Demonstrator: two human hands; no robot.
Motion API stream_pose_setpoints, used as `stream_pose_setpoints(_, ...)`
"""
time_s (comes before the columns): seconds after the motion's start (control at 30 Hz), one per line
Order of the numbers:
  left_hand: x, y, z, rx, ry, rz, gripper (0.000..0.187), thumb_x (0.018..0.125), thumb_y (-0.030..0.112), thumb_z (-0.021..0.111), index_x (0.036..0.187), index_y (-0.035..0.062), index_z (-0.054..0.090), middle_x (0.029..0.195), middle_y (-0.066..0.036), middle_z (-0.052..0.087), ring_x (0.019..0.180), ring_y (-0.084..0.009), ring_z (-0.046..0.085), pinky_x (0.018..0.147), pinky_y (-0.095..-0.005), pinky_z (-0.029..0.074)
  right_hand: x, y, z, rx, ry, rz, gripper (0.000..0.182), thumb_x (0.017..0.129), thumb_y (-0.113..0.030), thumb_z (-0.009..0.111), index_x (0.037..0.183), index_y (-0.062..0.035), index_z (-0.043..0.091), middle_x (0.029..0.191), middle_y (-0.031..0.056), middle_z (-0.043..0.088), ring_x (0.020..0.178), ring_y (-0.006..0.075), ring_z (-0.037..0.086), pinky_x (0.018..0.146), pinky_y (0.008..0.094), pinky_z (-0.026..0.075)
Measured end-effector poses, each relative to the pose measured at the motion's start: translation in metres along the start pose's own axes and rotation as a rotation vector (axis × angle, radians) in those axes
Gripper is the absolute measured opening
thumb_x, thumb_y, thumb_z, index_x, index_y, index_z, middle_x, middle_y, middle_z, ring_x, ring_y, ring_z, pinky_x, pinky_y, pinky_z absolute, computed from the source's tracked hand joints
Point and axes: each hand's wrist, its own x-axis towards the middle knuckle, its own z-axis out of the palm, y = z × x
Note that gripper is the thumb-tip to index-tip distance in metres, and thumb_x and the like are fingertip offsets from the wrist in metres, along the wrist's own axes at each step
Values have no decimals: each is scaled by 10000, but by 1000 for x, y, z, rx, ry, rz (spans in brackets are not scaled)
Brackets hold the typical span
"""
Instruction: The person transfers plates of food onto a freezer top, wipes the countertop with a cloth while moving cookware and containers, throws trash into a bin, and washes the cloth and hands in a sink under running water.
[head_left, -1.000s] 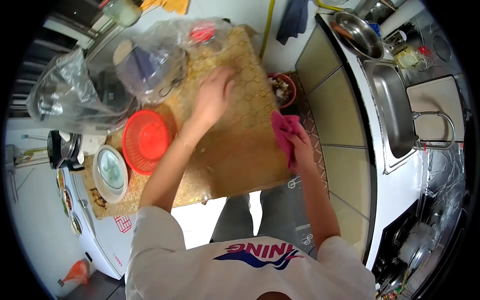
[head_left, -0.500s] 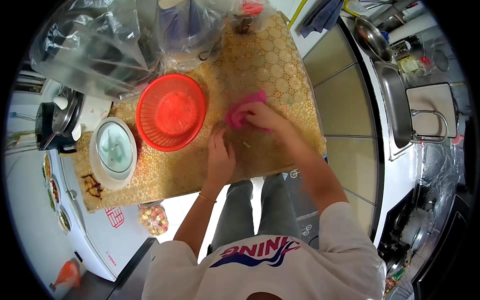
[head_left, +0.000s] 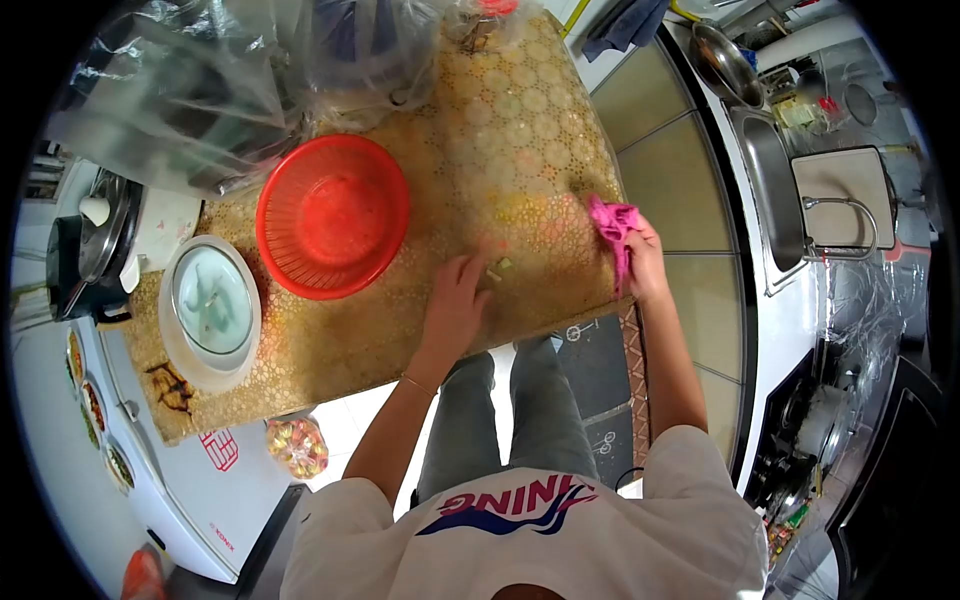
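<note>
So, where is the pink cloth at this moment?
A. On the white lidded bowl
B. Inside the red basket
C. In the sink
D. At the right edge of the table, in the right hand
D: the pink cloth is bunched in the right hand at the right edge of the table, well apart from the red basket.
</note>
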Motion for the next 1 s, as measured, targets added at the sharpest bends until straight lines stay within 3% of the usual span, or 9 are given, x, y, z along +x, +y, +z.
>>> stream_pose_setpoints(0.1,12,-4,9,-29,-46,11,488,766,14,601,1236,48,475,1122,-172,492,1050,-350,477,900,-411,410,6,35,-45,-233,214,-81,277,859,5,444,1072,-49,612,965,59,649,790,93,588,726,221,475)
stream_pose_setpoints(0.17,20,4,14,-58,-32,23,446,774,2,594,1207,55,499,1074,-173,512,1002,-344,502,860,-400,426,5,57,-47,-763,162,-421,367,858,-12,415,1201,-16,546,1137,119,606,1022,188,569,916,301,429)
stream_pose_setpoints(0.23,29,8,18,-88,-17,35,407,782,-10,586,1177,63,523,1026,-174,532,955,-338,528,820,-388,442,-5,48,-9,-852,99,-422,403,841,3,400,1223,-6,526,1206,143,567,1128,239,520,987,315,370)
stream_pose_setpoints(0.5,60,9,50,-82,85,43,334,747,-50,604,1060,26,517,924,-159,567,845,-325,566,749,-376,464,-9,75,71,-458,77,-299,404,857,-4,385,1243,-12,503,1159,99,572,1063,189,529,922,288,404)
stream_pose_setpoints(0.57,59,6,50,-105,55,24,343,756,-52,597,1079,26,511,915,-150,563,834,-304,566,751,-361,466,-12,72,70,-224,114,2,387,879,-19,394,1252,-32,496,1075,41,572,958,123,520,835,245,423)
stream_pose_setpoints(0.77,39,2,23,-366,41,-110,379,776,-38,575,1139,39,495,948,-132,542,839,-263,547,778,-337,461,-53,60,54,29,274,-146,357,904,-34,391,1249,-44,483,1093,15,557,907,84,525,790,226,441)
stream_pose_setpoints(0.83,31,-2,13,-435,38,-219,387,774,-18,568,1148,38,488,990,-149,533,869,-297,536,803,-358,452,-72,51,76,-513,118,-236,411,864,-5,414,1269,-48,467,1189,78,538,1077,166,504,940,354,375)
stream_pose_setpoints(0.9,25,-11,11,-421,73,-273,332,815,-5,550,1141,24,490,1027,-150,545,873,-276,553,799,-359,457,-70,55,95,-1066,-50,-654,478,811,10,470,1284,-62,456,1296,137,490,1232,245,447,1047,479,280)
stream_pose_setpoints(1.0,18,-17,12,-241,228,-94,283,862,-24,507,1144,10,498,1004,-130,569,880,-213,570,776,-314,470,-64,73,117,-1443,-233,-684,513,769,-29,515,1277,-86,473,1359,155,427,1300,296,364,1070,528,207)
